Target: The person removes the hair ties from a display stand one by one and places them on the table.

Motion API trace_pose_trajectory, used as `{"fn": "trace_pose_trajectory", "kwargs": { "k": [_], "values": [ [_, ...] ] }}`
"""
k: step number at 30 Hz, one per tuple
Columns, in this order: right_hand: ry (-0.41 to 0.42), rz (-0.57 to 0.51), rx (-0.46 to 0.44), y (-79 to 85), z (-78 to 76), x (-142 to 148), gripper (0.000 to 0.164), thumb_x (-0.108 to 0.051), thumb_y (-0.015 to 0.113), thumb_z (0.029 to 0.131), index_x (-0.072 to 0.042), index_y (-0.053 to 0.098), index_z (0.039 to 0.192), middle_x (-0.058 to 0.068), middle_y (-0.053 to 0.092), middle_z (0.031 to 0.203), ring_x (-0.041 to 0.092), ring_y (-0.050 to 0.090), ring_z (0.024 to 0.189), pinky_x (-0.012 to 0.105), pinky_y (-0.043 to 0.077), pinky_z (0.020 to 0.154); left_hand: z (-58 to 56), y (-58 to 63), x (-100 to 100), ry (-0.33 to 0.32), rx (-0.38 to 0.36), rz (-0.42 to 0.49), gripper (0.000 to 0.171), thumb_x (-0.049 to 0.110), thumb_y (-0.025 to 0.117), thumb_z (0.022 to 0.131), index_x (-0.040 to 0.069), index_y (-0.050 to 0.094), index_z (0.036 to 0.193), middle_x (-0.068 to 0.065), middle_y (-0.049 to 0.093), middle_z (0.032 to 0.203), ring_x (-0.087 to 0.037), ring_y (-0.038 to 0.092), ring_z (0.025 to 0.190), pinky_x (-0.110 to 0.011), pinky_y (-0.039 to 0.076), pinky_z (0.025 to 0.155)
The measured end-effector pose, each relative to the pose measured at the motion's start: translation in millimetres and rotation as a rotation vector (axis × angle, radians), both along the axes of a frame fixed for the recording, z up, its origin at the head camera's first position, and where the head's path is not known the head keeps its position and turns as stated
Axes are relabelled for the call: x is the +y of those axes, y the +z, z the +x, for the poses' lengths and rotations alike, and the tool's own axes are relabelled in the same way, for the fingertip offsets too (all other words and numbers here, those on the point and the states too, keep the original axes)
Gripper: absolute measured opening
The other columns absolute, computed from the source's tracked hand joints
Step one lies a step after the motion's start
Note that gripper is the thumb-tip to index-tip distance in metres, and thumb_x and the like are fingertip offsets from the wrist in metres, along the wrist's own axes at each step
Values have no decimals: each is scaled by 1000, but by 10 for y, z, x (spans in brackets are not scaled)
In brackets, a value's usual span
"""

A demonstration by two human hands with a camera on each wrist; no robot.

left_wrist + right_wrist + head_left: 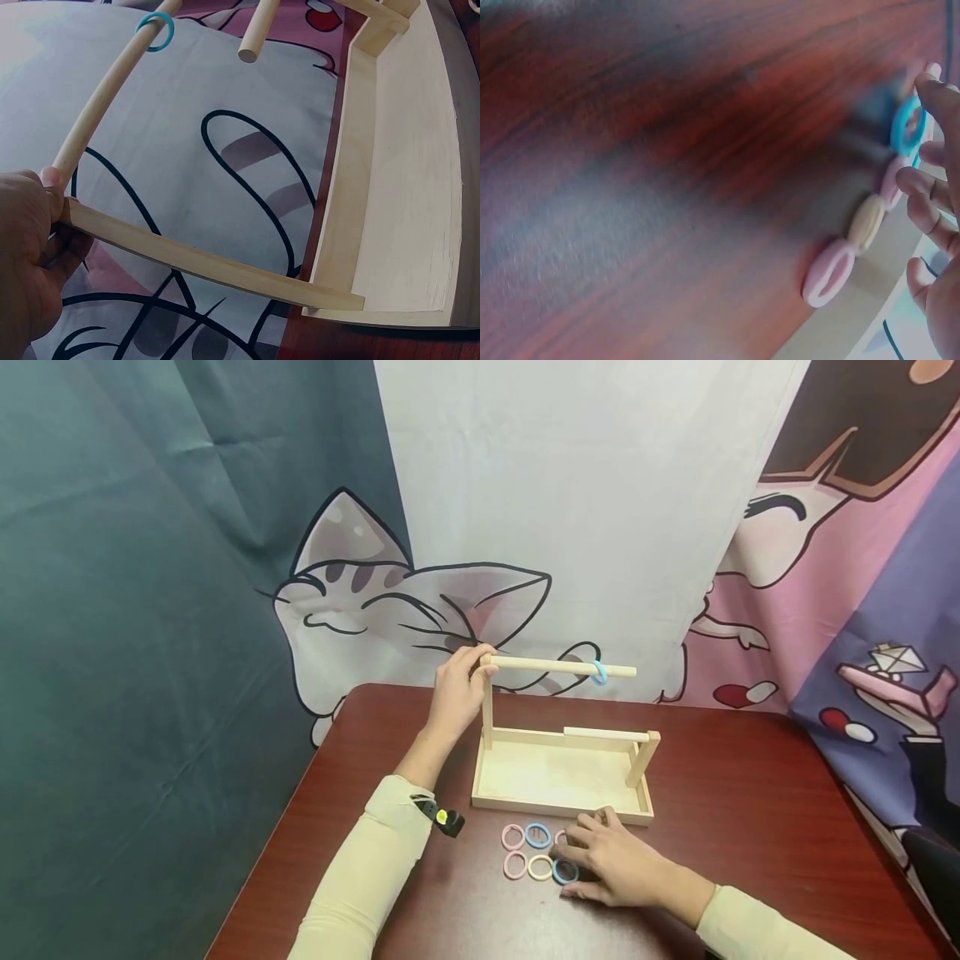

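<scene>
My left hand (459,689) grips the top corner of a pale wooden stand (487,706), where a long round rod (540,665) meets the tall post. A light blue ring (599,673) hangs on that rod toward its free end. Over small rings on the table my right hand (611,860) reaches with loosely bent fingers, nothing pinched between them. A blue ring (565,871) lies between its thumb and fingers; a pink ring (560,837) is partly hidden under them. The right wrist view shows a cream ring (866,223) and pink ring (829,274) lying beside the hand.
The stand's shallow tray (555,772) sits on the dark red table (750,793). A shorter rod (606,734) juts left from a low post (642,760) at its right end. Left of my right hand lie several pink, blue and cream rings. A printed cat curtain (465,527) hangs behind.
</scene>
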State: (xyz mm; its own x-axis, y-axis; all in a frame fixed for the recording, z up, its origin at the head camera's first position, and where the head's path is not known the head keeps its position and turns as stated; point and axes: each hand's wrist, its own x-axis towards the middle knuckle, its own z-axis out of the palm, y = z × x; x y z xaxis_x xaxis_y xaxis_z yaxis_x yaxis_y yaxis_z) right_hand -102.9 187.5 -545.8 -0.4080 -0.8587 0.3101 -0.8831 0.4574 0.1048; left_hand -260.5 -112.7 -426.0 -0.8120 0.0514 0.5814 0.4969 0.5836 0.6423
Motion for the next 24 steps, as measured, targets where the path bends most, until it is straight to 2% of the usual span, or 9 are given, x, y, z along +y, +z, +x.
{"fn": "trace_pose_trajectory", "kwargs": {
  "k": [6,13,16,20,24],
  "values": [
    [-18,-99,41,146,-105,95,49,-53,92,85,-20,82,120,-10,62,100,11,52,94,41,40,84,17,-15,-7,-1,-6,-1,35,30,77,97,9,78,125,-13,76,113,-33,74,97,-50,63,91],
    [-53,-154,57,364,-243,257,44,-47,92,84,-21,80,118,-9,61,100,13,53,94,39,38,82,24,-47,-7,-7,-12,-6,36,35,75,98,12,78,125,-12,76,113,-32,74,96,-49,63,90],
    [-58,-197,60,460,-306,319,40,-46,89,90,-20,81,118,-7,64,102,14,56,95,38,37,80,21,-50,-4,-12,-13,-1,34,32,76,98,11,78,126,-13,76,114,-32,74,97,-49,63,90],
    [-78,-254,46,618,-415,400,41,-53,75,103,-16,82,119,-4,68,103,17,59,98,40,37,82,1,-28,-2,-10,0,-7,35,31,76,98,10,78,125,-13,75,112,-32,74,96,-48,63,89],
    [-103,-321,32,797,-553,490,47,-57,69,106,-14,82,120,0,70,105,19,58,96,41,36,84,-29,14,1,-3,14,-15,39,36,74,96,10,78,125,-14,75,111,-32,72,95,-48,63,88]
  ]
}}
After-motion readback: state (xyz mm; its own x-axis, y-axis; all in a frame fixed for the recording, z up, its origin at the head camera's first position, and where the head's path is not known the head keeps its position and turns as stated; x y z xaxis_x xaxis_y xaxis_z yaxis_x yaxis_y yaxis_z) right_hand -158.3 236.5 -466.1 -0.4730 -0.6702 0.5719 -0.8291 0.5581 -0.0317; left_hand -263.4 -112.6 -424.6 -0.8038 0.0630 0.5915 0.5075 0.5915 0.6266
